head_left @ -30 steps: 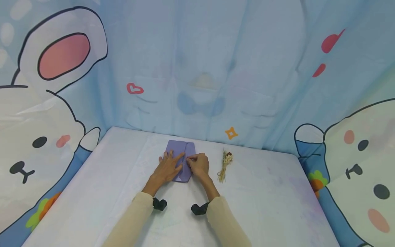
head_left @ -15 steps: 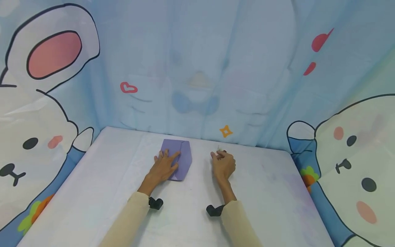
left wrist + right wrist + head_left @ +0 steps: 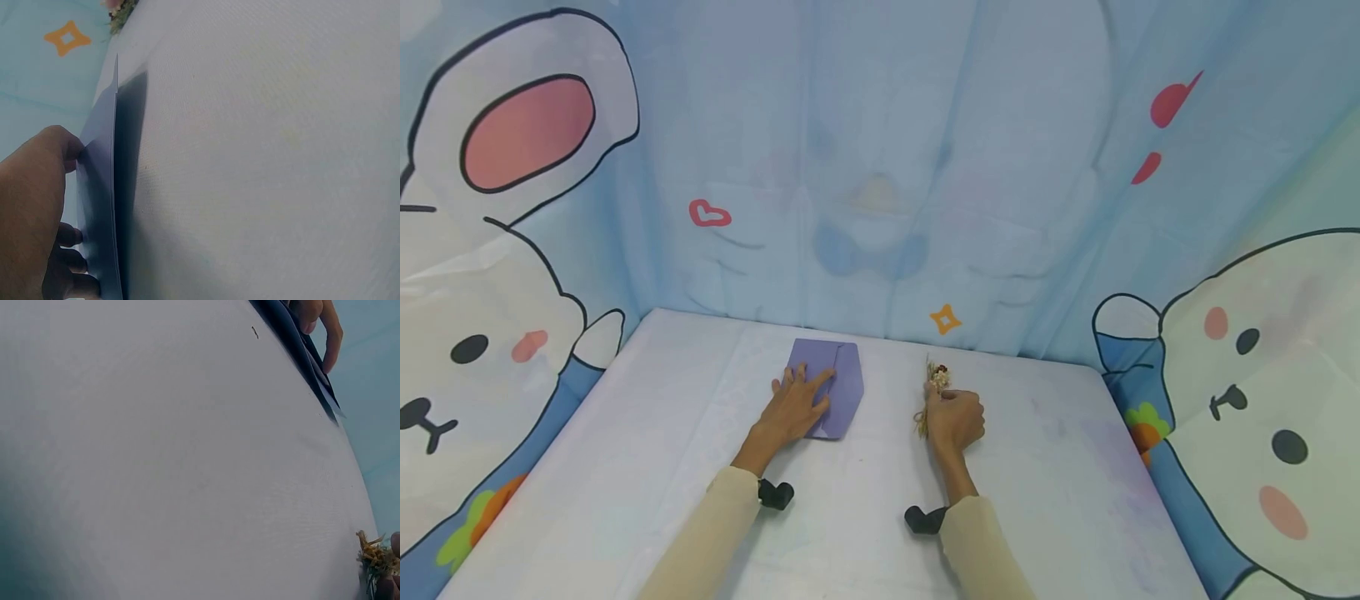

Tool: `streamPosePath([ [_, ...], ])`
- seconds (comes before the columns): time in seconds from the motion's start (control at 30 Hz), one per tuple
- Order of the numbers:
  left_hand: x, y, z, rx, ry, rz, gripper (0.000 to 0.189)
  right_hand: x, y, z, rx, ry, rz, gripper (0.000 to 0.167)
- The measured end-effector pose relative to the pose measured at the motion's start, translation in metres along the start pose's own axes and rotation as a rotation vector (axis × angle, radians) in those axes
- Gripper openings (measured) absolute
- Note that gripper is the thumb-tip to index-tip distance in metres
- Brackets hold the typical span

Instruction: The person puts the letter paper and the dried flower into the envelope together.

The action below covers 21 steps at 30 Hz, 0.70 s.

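Right hand has left the purple folded paper and now pinches the small dried bouquet just below the blooms; the work, I judge, now takes in both items. Bouquet at that hand's fingertips, blooms toward the worktop's far edge, apart from the paper; lifted or not, can't tell. Left hand rests, fingers spread, on the paper.
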<state>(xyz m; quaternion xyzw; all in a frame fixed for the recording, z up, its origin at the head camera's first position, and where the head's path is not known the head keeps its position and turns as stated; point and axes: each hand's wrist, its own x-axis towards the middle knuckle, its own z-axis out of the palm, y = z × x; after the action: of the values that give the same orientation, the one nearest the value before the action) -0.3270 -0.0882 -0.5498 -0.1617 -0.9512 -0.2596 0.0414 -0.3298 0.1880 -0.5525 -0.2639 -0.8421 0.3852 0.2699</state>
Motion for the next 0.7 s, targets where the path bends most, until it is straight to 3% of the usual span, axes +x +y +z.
streamPosePath([
  [0.23, -0.002, 0.004, -0.006, 0.062, -0.034, -0.017, 0.056, 0.001, 0.004, 0.002, 0.001, -0.02, 0.02, 0.028],
  [0.47, 0.001, -0.003, 0.001, 0.007, 0.018, 0.015, 0.057, 0.004, 0.005, 0.003, -0.001, -0.03, 0.052, 0.028],
  [0.6, -0.004, 0.005, -0.008, -0.011, -0.004, 0.0, 0.058, 0.004, 0.006, 0.004, 0.001, -0.033, 0.044, 0.027],
  [0.7, -0.004, 0.005, -0.008, -0.005, -0.018, -0.009, 0.057, 0.004, 0.006, 0.004, 0.002, -0.03, 0.036, 0.026],
])
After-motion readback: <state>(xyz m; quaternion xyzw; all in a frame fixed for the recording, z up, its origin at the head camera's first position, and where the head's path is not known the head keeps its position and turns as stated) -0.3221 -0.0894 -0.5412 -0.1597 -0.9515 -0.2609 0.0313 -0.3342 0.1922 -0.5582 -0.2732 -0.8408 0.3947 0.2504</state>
